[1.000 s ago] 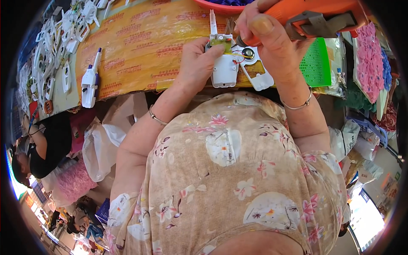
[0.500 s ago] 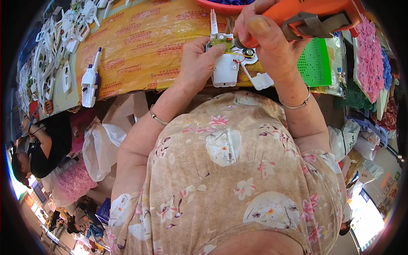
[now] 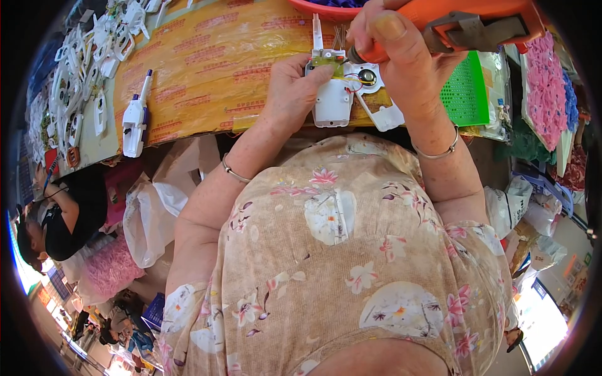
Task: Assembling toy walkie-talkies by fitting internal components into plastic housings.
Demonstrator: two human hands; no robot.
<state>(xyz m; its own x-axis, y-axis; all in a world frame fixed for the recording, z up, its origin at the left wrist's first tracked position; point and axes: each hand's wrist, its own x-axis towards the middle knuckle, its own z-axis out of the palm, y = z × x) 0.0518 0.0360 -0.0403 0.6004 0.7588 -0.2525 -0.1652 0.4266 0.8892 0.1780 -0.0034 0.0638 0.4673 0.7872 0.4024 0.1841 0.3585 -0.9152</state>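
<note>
White housing (image 3: 331, 108): where does it lie?

Flat on the tape-covered table (image 3: 207, 62), close to the near edge and between the two hands, its narrow stem pointing away from the person.

And the fingers?

The left hand (image 3: 295, 88) grips it, thumb laid over the green circuit board (image 3: 321, 61), the other fingers curled at the housing's left side, their tips partly hidden. The right hand (image 3: 404, 56) is wrapped around the front of an orange power tool (image 3: 439, 11).

What can't you make out?

Whether the tool's tip touches anything. Its dark nose points at the board's right side. The tool's top is cut off by the upper edge. Just beside the housing lies a second white shell (image 3: 385, 117); red and yellow wires blur together near its round dark disc (image 3: 367, 77).

Any containers?

A red basin (image 3: 332, 10), cropped at the top, holds dark blue pieces I can't identify. A green perforated tray (image 3: 482, 91) sits partly behind the right hand.
</note>
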